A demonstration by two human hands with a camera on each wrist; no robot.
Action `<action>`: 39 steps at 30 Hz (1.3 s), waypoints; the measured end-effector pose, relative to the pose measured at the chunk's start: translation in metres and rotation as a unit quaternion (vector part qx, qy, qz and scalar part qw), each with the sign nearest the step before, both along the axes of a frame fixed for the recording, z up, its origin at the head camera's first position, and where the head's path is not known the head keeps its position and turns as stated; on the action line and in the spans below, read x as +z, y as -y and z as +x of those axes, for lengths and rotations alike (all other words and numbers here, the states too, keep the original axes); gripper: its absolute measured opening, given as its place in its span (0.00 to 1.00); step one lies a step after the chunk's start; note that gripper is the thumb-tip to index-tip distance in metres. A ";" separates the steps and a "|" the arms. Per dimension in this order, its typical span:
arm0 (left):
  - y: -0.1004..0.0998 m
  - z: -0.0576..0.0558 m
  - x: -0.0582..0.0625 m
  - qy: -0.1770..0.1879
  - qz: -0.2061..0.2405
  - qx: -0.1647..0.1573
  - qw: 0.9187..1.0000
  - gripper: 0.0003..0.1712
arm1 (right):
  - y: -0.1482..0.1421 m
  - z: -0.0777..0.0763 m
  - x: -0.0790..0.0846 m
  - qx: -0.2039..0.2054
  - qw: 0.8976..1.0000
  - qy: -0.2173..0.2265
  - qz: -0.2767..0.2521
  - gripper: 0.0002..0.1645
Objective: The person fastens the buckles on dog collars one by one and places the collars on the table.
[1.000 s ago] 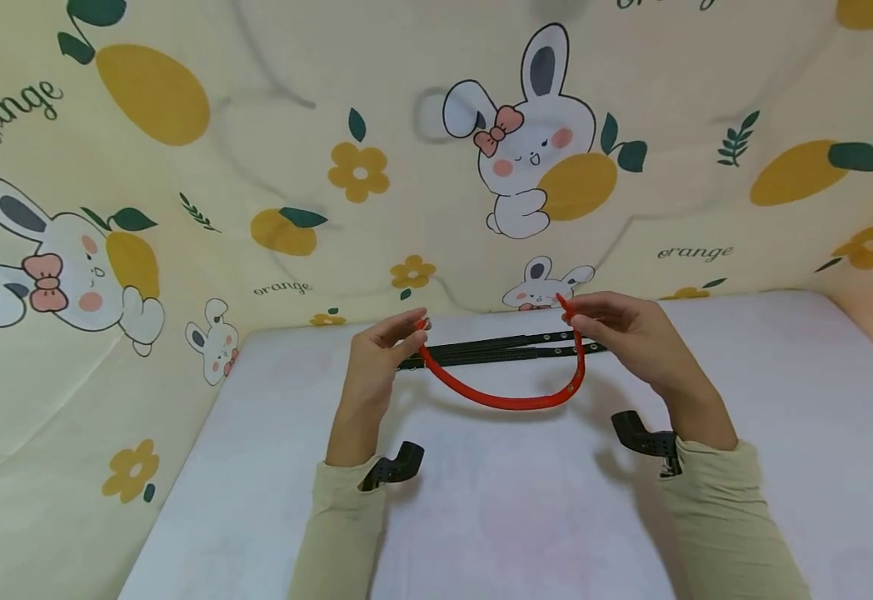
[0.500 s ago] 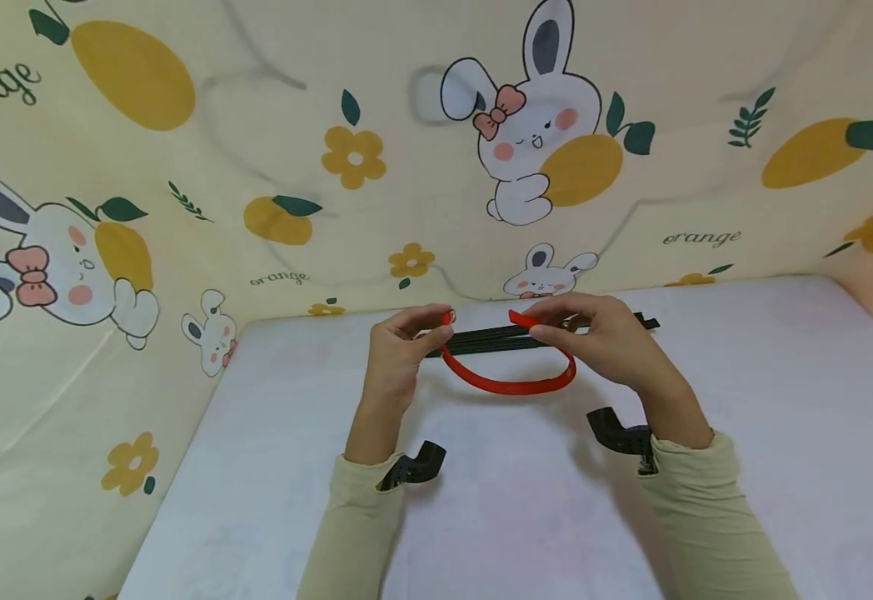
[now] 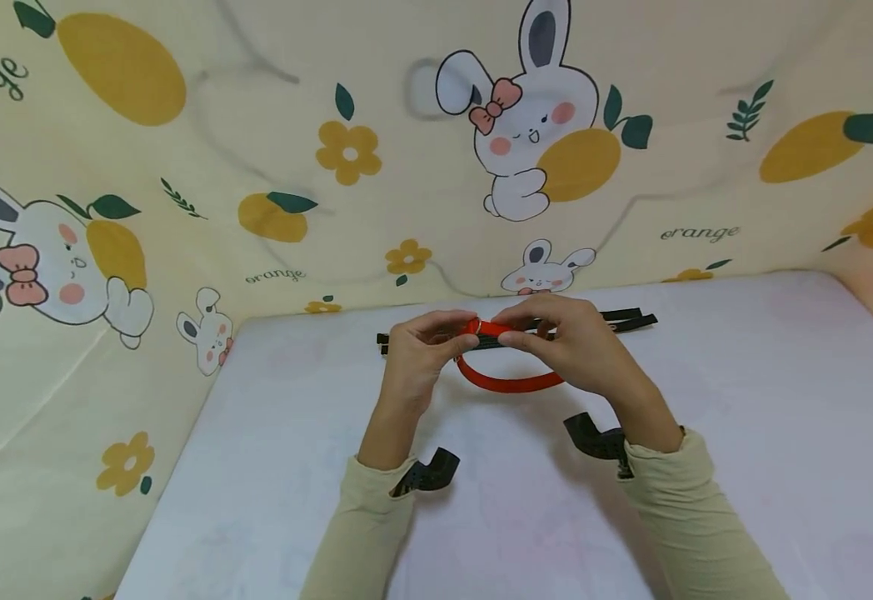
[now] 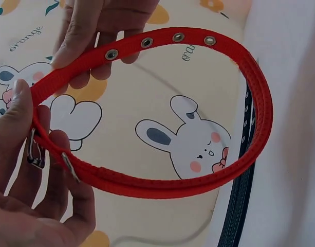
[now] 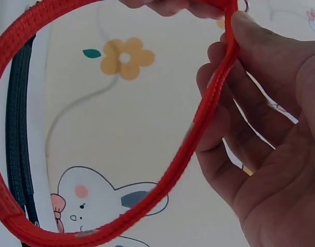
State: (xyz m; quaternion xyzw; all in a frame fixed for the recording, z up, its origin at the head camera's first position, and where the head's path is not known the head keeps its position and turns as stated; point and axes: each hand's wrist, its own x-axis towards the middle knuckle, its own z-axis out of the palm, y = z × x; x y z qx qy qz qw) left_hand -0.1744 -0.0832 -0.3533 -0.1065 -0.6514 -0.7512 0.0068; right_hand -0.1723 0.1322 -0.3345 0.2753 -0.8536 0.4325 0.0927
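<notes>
A red collar (image 3: 510,386), bent into a loop, hangs between my hands above the table. My left hand (image 3: 420,354) pinches its buckle end, and the right hand (image 3: 571,342) pinches the strap end with the holes. Both ends meet between the fingertips. In the left wrist view a metal buckle (image 4: 36,152) and a metal ring (image 4: 70,166) sit by the left fingers, while several eyelets run along the strap near the right hand (image 4: 113,18). How far the tip goes through the buckle I cannot tell. Black collars (image 3: 631,322) lie behind, partly hidden by the hands.
A white table (image 3: 511,517) spreads under the arms. Behind it rises a cream cloth (image 3: 376,225) printed with rabbits and oranges. Black wrist mounts (image 3: 436,469) stick out from both sleeves.
My hands have come together, bringing the red collar's two ends from well apart to meeting. The open curve is now a loop. The black collars look unmoved on the table.
</notes>
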 end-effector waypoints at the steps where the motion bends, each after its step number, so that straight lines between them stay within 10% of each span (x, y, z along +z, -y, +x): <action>1: 0.000 0.001 0.000 0.002 -0.002 0.001 1.000 0.17 | 0.001 0.001 0.000 0.002 1.000 -0.002 0.001 0.14; 18: 0.000 0.003 -0.003 0.015 -0.022 -0.014 1.000 0.16 | 0.007 0.002 -0.005 0.022 0.999 0.012 -0.026 0.12; 30: 0.013 0.005 0.004 0.021 0.005 0.077 0.997 0.14 | -0.008 -0.002 -0.002 -0.020 0.996 0.061 0.060 0.14; 39: 0.009 0.001 0.007 -0.003 -0.046 0.043 0.998 0.16 | -0.018 -0.002 0.003 -0.038 0.998 0.014 0.048 0.14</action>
